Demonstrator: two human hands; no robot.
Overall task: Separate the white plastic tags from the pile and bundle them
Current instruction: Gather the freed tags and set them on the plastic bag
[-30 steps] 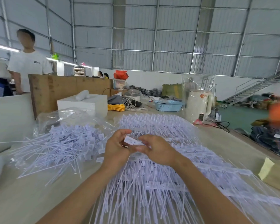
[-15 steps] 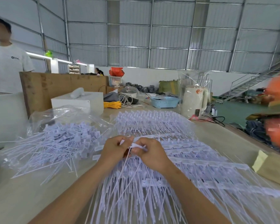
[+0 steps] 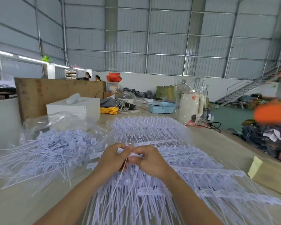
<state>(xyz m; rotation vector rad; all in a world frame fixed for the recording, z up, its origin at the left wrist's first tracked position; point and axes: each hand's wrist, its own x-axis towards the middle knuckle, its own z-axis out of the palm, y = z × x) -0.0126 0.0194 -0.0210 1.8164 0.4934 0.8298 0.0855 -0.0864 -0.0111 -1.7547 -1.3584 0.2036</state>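
A broad pile of joined white plastic tags [image 3: 177,159] in rows covers the middle of the table. Over its near part my left hand [image 3: 113,158] and my right hand [image 3: 151,161] meet, knuckles close together. Both pinch the same white tag [image 3: 133,154]; its flat head shows between the fingers and its thin tail hangs down below the hands. To the left lies a loose heap of separated tags [image 3: 55,151], partly on a clear plastic bag [image 3: 58,119].
A white box [image 3: 75,108] stands behind the loose heap, with a wooden board [image 3: 55,90] further back. Yellow cord [image 3: 109,110], a blue basket [image 3: 162,108] and a white kettle [image 3: 191,108] sit at the far end. A cardboard piece [image 3: 269,174] lies right. Blurred orange shapes [image 3: 272,112] show at the right edge.
My hands have drawn a little nearer and closer together on the tag, whose tail now hangs below them. The camera has turned right; the standing person at left has left the view.
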